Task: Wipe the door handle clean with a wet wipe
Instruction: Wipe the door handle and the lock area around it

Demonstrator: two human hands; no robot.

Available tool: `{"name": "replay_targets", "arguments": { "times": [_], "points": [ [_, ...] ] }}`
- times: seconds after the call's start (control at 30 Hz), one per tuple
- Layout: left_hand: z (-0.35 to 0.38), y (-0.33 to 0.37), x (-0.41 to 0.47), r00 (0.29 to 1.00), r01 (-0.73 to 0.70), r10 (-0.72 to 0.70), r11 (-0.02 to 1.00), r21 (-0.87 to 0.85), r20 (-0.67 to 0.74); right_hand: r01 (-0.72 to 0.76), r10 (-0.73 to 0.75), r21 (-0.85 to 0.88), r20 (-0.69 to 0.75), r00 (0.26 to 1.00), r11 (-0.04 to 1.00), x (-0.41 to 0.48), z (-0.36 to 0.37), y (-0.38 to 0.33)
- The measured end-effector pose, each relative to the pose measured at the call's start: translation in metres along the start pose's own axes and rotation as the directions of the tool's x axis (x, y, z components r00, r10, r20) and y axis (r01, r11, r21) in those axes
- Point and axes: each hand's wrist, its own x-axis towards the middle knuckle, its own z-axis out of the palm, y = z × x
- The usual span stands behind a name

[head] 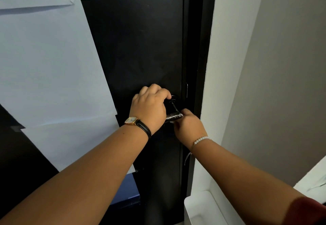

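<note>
Both forearms reaching in from 6 o'clock. Left hand (pixel 150 106) curled around handle (pixel 173 116) at centre; right hand (pixel 187 127) pinching beneath its 3 o'clock end, wipe mostly hidden. Probably mid-wipe; next, rubbing along handle.

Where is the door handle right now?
In the head view, the door handle sits at the black door's right edge, between the left hand and the right hand.
</note>
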Motion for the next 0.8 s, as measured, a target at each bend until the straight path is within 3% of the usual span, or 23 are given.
{"name": "replay_targets", "arguments": {
  "times": [0.13, 0.33, 0.57, 0.73, 0.8],
  "points": [
    [0.0, 0.0, 0.001, 1.0, -0.009, 0.008, 1.0, 0.006, 0.006, -0.081, 0.083, -0.024, 0.078, 0.993, 0.996, 0.009, -0.008, 0.0],
    [0.0, 0.0, 0.001, 1.0, -0.018, 0.018, 1.0, 0.004, 0.005, 0.027, -0.025, 0.055, -0.029, 0.999, 0.998, -0.002, -0.008, -0.007],
    [0.0, -0.001, 0.0, 1.0, -0.01, 0.01, 0.999, -0.031, -0.003, -0.124, 0.123, 0.014, 0.055, 0.991, 0.992, 0.014, -0.025, -0.007],
    [0.0, 0.0, -0.001, 0.998, -0.015, 0.011, 0.997, -0.069, -0.056, -0.11, 0.152, 0.204, -0.204, 0.967, 0.973, 0.006, -0.024, -0.01],
    [0.0, 0.001, -0.001, 0.997, -0.019, 0.012, 0.996, -0.085, -0.072, -0.095, 0.153, 0.24, -0.235, 0.96, 0.966, 0.007, -0.024, -0.01]
  ]
}}
